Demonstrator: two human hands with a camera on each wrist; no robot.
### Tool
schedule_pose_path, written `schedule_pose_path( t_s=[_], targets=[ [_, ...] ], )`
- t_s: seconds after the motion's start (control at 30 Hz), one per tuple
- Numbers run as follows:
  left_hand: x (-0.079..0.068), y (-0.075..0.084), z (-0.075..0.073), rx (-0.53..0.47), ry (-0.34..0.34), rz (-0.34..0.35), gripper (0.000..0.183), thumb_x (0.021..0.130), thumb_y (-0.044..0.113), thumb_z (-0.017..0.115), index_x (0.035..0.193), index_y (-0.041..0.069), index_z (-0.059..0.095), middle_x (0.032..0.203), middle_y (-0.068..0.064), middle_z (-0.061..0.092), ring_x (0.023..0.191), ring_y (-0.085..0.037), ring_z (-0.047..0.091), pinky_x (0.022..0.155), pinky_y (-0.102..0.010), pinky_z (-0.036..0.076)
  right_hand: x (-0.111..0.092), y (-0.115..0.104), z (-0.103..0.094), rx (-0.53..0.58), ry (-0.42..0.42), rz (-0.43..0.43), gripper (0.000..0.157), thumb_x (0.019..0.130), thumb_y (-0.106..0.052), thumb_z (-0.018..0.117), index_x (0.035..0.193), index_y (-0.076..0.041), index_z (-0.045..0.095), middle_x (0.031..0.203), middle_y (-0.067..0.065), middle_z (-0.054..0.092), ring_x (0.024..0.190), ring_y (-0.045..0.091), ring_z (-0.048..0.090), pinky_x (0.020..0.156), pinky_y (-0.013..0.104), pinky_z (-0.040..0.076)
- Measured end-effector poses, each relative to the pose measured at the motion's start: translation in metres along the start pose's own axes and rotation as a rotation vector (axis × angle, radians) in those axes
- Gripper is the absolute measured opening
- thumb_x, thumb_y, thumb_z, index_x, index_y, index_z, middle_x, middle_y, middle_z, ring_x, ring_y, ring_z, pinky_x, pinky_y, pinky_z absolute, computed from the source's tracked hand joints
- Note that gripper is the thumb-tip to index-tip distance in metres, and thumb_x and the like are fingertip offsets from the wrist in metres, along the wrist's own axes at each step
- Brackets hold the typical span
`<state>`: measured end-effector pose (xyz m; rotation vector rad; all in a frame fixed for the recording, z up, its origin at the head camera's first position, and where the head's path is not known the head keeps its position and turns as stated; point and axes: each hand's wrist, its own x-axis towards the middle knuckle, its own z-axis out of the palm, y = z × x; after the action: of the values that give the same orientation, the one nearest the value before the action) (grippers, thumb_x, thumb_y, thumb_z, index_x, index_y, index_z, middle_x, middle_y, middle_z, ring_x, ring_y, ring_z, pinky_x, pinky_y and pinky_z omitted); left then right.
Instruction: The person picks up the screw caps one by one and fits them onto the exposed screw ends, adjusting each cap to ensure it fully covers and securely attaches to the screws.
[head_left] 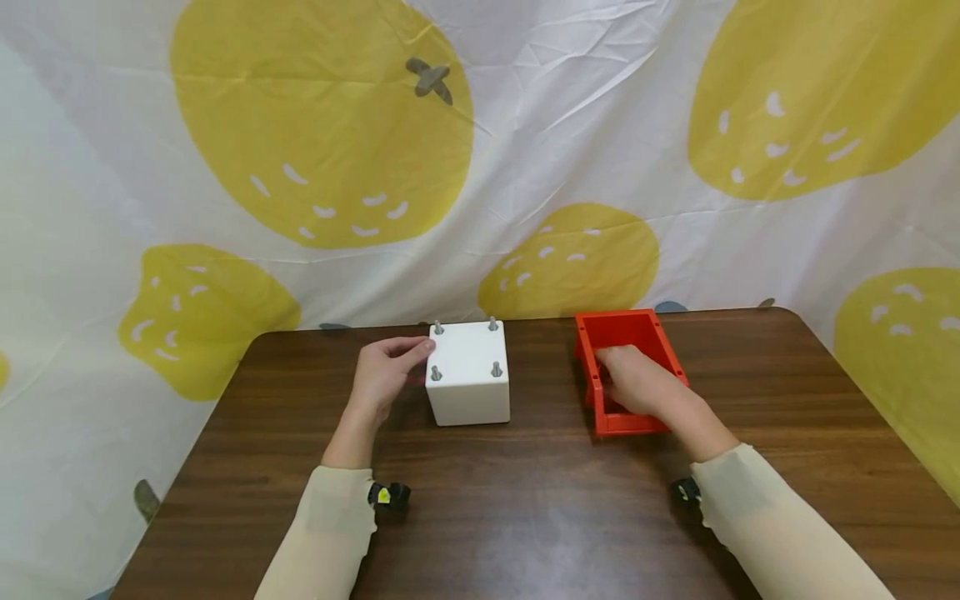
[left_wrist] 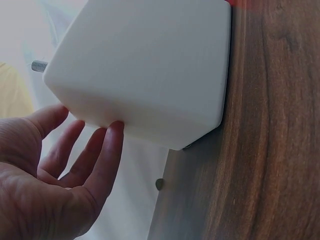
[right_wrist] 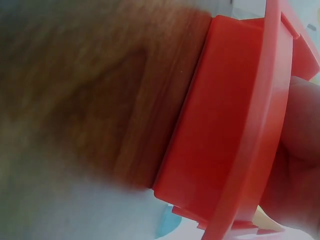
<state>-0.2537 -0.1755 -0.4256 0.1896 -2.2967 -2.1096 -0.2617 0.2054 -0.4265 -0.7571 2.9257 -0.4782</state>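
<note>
**Right hand deep in red bin**

White block at the bin's nine o'clock; left hand relaxed, fingertips merely touching the block's side. Right fingers are hidden from me; I can't tell their hold.

With my left grip I am touching the left side of a white block, four metal bolts standing up near its corners. I am holding my right grip inside a red bin farther right. Both are resting on a brown tabletop, and a white cloth with yellow fruit shapes is hanging along the far side.
</note>
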Motion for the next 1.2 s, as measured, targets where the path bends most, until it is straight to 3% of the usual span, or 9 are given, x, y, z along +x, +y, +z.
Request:
schedule_pose_path(
  t_s=[0.4,0.9,1.2],
  targets=[
    [-0.001,-0.001,-0.002,0.004,0.003,-0.009,0.036,0.098,0.022,0.081,0.124,-0.002,0.076,0.121,-0.017,0.073,0.096,-0.019,0.071,0.093,-0.056,0.061,0.009,-0.002,0.001,0.006,-0.005,0.054,0.013,0.092,0.005,0.071,0.098,-0.006,0.069,0.081,0.002,0.065,0.082,0.024,0.063,0.090,0.049,0.062],
    [-0.002,-0.001,0.000,0.014,0.001,-0.008,0.033,0.099,0.021,0.080,0.123,-0.001,0.077,0.119,-0.017,0.073,0.095,-0.020,0.072,0.097,-0.059,0.059,0.012,0.002,0.003,-0.011,-0.067,0.109,0.010,0.094,0.003,0.068,0.094,-0.007,0.069,0.075,0.002,0.063,0.075,0.022,0.062,0.083,0.044,0.063],
    [-0.002,0.000,-0.001,0.019,-0.005,-0.006,0.034,0.098,0.023,0.080,0.124,0.000,0.077,0.120,-0.016,0.073,0.098,-0.021,0.072,0.096,-0.058,0.059,0.009,-0.002,0.001,-0.040,-0.059,0.070,0.017,0.092,0.006,0.069,0.084,-0.009,0.065,0.071,0.000,0.062,0.070,0.019,0.060,0.077,0.041,0.063]
  ],
)
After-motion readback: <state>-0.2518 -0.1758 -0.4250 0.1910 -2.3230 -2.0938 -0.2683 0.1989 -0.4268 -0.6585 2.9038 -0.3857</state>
